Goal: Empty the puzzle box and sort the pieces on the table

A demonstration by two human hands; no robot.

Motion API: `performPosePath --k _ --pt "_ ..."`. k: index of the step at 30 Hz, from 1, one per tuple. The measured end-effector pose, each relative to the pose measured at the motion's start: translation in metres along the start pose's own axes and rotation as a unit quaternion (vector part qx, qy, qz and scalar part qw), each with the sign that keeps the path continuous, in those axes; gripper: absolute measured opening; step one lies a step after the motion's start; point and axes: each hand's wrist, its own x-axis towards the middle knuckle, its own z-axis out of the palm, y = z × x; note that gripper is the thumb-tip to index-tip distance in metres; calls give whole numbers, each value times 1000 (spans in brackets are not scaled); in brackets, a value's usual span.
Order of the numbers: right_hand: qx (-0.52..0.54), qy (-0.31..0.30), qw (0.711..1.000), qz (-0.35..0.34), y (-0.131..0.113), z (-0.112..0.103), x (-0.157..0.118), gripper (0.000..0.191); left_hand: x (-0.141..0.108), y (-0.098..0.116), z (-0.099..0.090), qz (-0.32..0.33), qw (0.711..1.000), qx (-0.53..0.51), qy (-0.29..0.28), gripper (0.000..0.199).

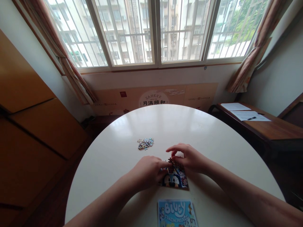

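A partly assembled jigsaw puzzle (pixel 172 181) with a dark blue cartoon dog face lies on the white round table. My left hand (pixel 151 170) rests at its upper left, index finger reaching onto the puzzle's top part and the other fingers curled. At the puzzle's upper right, my right hand (pixel 187 157) has its thumb and a finger closed around a small dark puzzle piece (pixel 169 160), with the index finger raised and bent. A pile of loose puzzle pieces (pixel 146 143) sits farther back, left of my right hand.
A blue card reading "BLUEY" (pixel 177 213) lies near the table's (pixel 113 151) front. Behind, a cardboard box (pixel 106 96) stands under the barred window. On the right, papers (pixel 251 115) and pens lie on a brown wooden desk (pixel 281 127).
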Motion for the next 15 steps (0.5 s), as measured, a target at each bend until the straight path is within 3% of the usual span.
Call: performPosePath --k 11,15 --pt "-5 -17 1000 -4 5 -4 0 39 0 -2 1 4 1000 -5 -1 23" --pt "-35 -29 999 -1 6 -12 1 36 -1 -3 4 5 1000 -9 7 41"
